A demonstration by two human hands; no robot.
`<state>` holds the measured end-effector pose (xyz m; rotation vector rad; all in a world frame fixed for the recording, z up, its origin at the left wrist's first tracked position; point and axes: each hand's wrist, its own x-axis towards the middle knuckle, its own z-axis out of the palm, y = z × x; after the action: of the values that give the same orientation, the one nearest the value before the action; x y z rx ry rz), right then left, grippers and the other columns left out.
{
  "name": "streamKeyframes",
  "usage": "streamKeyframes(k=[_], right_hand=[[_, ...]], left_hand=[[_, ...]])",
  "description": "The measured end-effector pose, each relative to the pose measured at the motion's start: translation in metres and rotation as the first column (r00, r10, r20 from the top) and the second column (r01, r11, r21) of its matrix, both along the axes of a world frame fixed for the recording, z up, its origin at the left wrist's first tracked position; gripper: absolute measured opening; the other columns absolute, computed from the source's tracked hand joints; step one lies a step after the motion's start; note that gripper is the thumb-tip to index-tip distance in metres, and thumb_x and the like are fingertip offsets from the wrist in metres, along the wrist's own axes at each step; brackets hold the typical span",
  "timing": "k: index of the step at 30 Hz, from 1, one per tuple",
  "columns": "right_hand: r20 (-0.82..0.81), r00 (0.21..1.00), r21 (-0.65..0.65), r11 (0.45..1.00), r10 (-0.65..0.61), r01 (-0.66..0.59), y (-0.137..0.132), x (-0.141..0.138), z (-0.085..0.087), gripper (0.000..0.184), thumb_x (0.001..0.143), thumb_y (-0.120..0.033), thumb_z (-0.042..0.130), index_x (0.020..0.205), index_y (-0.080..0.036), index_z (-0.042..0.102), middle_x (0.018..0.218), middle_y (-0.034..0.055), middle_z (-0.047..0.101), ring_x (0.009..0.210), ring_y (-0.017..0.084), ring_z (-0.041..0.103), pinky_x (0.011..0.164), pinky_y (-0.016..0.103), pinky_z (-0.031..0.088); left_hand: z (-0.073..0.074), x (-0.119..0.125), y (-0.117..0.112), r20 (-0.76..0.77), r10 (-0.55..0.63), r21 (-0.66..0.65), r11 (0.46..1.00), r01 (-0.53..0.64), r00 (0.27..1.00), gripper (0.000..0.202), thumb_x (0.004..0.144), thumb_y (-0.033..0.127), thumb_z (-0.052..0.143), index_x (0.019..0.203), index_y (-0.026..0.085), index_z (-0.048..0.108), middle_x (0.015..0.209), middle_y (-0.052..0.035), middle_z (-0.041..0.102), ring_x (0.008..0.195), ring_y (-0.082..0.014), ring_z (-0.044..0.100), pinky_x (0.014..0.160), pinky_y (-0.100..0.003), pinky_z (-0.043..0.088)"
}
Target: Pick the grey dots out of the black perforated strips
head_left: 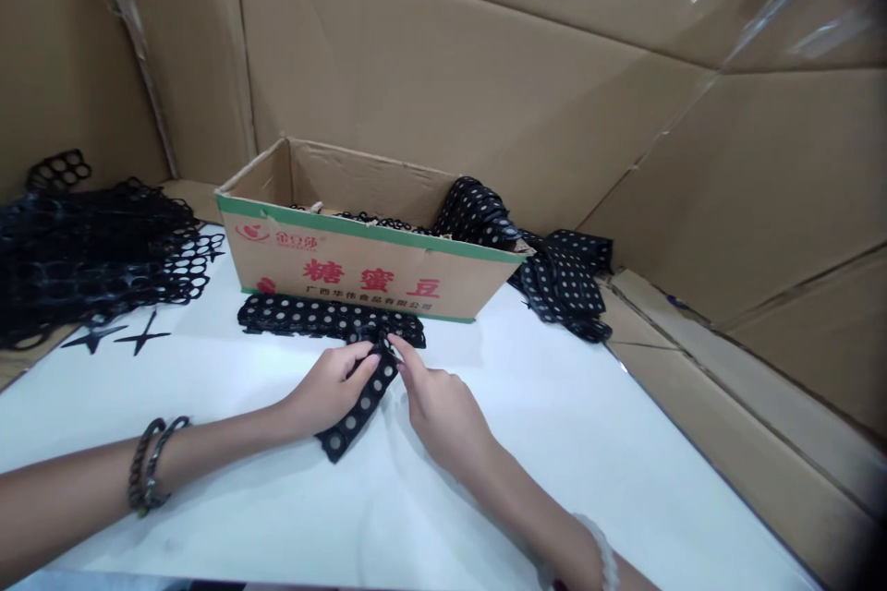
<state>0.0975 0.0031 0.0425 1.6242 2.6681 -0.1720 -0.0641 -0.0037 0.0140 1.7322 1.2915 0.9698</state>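
Note:
My left hand (331, 385) and my right hand (438, 404) meet on the white table (554, 443), both pinching one black strip (358, 408) set with round grey dots. The strip lies slanted between them, its lower end free at the front. Just beyond my fingers lies a longer black dotted strip (311, 316), flat in front of a low cardboard box (360, 270). Dark bead bracelets ring my left wrist.
The open box has red print and holds more black parts. A pile of dotted strips (561, 282) spills over its right end. Black ring-mesh scrap (83, 249) is heaped at the left, with two black cross-shaped offcuts (117, 334). Cardboard walls close in behind and to the right.

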Motion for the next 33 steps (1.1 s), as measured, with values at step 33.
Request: streamKeyframes(k=[33], right_hand=[[0.090, 0.991, -0.074, 0.993, 0.103, -0.096, 0.005, 0.004, 0.008, 0.060, 0.078, -0.007, 0.030, 0.135, -0.023, 0.027, 0.073, 0.0050, 0.061, 0.062, 0.019, 0.055, 0.049, 0.026, 0.023]], left_hand=[[-0.005, -0.002, -0.001, -0.148, 0.006, -0.021, 1.000, -0.010, 0.989, 0.026, 0.088, 0.032, 0.028, 0.068, 0.019, 0.039, 0.063, 0.0018, 0.048, 0.060, -0.0144, 0.045, 0.058, -0.025, 0.032]])
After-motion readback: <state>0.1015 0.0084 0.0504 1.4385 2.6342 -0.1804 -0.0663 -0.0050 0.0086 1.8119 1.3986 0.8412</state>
